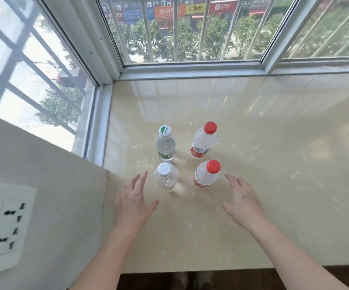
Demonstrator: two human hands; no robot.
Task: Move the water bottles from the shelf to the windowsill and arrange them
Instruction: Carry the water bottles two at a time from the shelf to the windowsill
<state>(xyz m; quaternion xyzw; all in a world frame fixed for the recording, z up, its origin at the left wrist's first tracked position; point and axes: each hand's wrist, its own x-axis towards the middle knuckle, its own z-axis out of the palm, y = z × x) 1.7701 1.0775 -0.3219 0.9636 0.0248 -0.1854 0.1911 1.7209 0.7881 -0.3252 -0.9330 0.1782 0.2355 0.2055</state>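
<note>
Several clear water bottles stand upright in a square on the cream windowsill [274, 153]. At the back left is a bottle with a green-and-white cap [165, 144]; at the back right is a red-capped bottle [204, 141]. In front stand a white-capped bottle [166, 177] and a second red-capped bottle [207, 174]. My left hand [132, 203] hovers just left of the white-capped bottle, fingers apart, touching nothing. My right hand [241, 198] hovers just right of the near red-capped bottle, also holding nothing. The shelf is out of view.
Window frames [190, 69] with outside bars close the sill at the back and left. A wall [44, 185] with a power socket [8, 222] stands at the left. The sill's front edge [211, 270] drops to a dark floor.
</note>
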